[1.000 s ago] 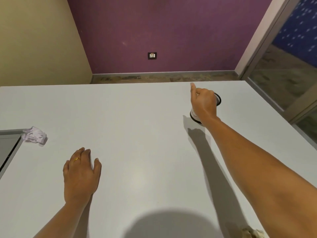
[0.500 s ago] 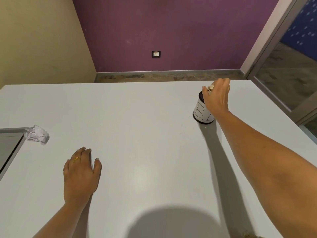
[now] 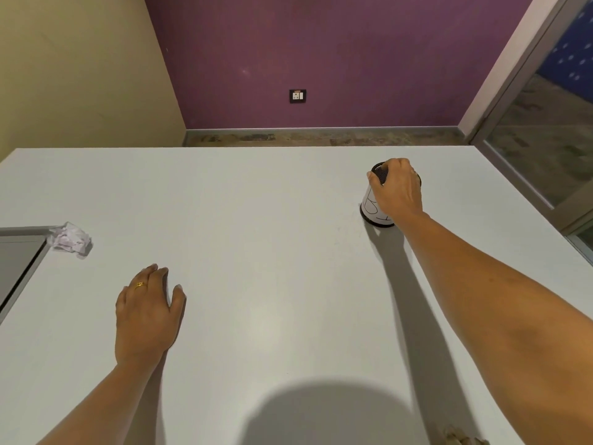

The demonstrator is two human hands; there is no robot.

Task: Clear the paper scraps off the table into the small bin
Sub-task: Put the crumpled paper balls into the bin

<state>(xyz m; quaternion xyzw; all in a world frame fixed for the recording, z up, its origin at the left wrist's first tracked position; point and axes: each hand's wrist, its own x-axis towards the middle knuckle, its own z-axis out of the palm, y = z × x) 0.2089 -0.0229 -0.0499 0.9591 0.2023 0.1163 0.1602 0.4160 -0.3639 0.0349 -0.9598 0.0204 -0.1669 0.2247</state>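
Observation:
The small bin stands upright at the far right of the white table; it is a black mesh cup with a white label. My right hand lies over its top, fingers curled across the mouth and thumb on the left rim, hiding the opening. My left hand rests flat on the table at the near left, holding nothing. A crumpled white paper scrap lies at the left, well apart from both hands. Another crumpled scrap peeks in at the bottom edge under my right forearm.
A grey recessed panel is set into the table's left side, right beside the white scrap. The table's far edge meets a purple wall with a socket. A glass door frame runs along the right.
My right hand came down from the rim and closed over the bin's top. The bin, tilted a second ago, now stands upright. My left hand and the left scrap stayed put.

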